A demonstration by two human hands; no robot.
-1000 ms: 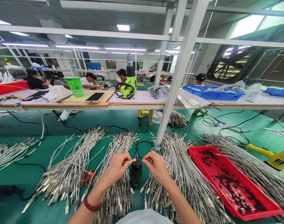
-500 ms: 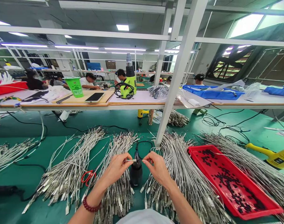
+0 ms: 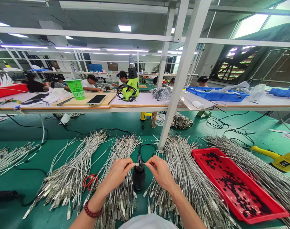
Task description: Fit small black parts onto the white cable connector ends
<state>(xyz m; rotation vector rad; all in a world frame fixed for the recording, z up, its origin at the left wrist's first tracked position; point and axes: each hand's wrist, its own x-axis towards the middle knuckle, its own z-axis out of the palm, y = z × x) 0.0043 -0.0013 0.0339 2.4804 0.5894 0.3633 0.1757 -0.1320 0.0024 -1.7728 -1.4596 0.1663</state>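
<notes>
My left hand (image 3: 119, 173), with a red bead bracelet on its wrist, pinches one end of a thin cable (image 3: 136, 164). The fingers of my right hand (image 3: 162, 173) are pinched on the cable's other side, so it spans the short gap between both hands. Directly under that gap stands a black heat gun (image 3: 138, 178) with its metal nozzle (image 3: 139, 158) pointing up. The cable crosses at the nozzle; whether it touches cannot be made out. My fingers hide most of the cable's ends.
Heaps of white cables with metal connectors (image 3: 116, 187) (image 3: 190, 178) lie on both sides. To the right are a red tray (image 3: 216, 178) of small black pieces and a yellow heat gun (image 3: 284, 162). Red-handled scissors (image 3: 90, 181) lie left. A white post (image 3: 180, 76) and shelf (image 3: 135, 109) stand ahead.
My left fingers have shifted slightly along the cable toward the nozzle, and less of the cable shows beside them. My right hand has barely moved.
</notes>
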